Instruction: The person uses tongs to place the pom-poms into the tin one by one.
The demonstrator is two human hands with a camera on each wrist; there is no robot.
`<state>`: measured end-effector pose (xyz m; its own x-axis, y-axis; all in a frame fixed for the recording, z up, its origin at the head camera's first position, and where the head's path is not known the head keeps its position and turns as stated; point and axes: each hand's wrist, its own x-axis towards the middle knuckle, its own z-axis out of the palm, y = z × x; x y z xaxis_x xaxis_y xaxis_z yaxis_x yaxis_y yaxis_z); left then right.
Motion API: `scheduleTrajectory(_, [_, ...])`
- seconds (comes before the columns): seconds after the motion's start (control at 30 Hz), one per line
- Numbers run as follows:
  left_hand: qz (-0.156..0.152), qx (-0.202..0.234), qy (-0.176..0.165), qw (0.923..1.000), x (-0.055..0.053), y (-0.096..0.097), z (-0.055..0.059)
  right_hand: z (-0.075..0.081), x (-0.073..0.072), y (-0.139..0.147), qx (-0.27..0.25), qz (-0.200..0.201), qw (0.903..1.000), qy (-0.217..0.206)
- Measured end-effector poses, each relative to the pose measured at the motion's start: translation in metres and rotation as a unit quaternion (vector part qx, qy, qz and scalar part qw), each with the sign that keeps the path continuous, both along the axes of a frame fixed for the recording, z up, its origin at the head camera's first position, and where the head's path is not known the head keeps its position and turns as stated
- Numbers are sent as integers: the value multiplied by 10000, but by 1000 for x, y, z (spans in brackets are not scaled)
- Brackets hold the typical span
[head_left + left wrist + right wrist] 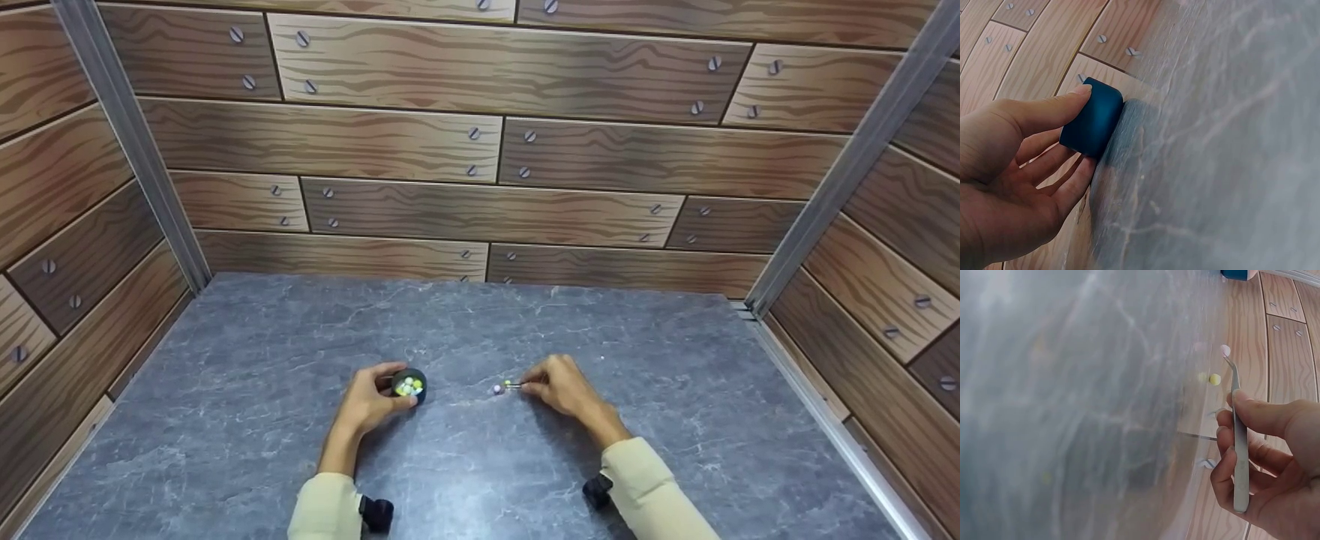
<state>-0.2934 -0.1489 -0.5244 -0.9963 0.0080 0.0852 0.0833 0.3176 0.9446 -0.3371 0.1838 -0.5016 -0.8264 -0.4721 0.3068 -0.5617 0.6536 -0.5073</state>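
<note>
My left hand [367, 399] holds a small dark blue cup [1095, 118] upright on the table, thumb on one side and fingers on the other. Several white, yellow and green beads [409, 386] lie inside it, as the head view shows. To the right, my right hand [564, 386] pinches a pair of metal tweezers [1239, 455] with a bent tip. That tip is at a pale pinkish bead [1225, 350] on the table; whether it grips the bead, I cannot tell. A yellow bead [1215, 379] lies close beside the tweezers.
Both hands work over a grey marbled tabletop [465, 330]. Wood-patterned panels [405, 142] stand behind it and at both sides, with metal posts [135, 142] in the corners. Dark wrist cameras [376, 514] sit at both sleeves.
</note>
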Motion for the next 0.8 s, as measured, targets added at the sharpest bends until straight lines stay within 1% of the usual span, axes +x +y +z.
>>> scheduleTrajectory(0.17, [23, -90, -61, 9999, -1, 0, 0, 4, 0, -2, -54, -66, 10000, -4])
scheduleTrajectory(0.27, [44, -67, -100, 9999, -1, 0, 0, 7, 0, -5, -118, -112, 9998, -59])
scheduleTrajectory(0.33, [44, -46, -68, 10000, -1, 0, 0, 10, 0, -9, -163, -125, 9997, -99])
scheduleTrajectory(0.53, [78, -96, -69, 9999, -1, -1, 0, 17, -1, -22, -260, -82, 9995, -142])
scheduleTrajectory(0.8, [38, -112, -50, 9999, -1, -1, -2, 18, -1, -34, -298, 16, 9995, -109])
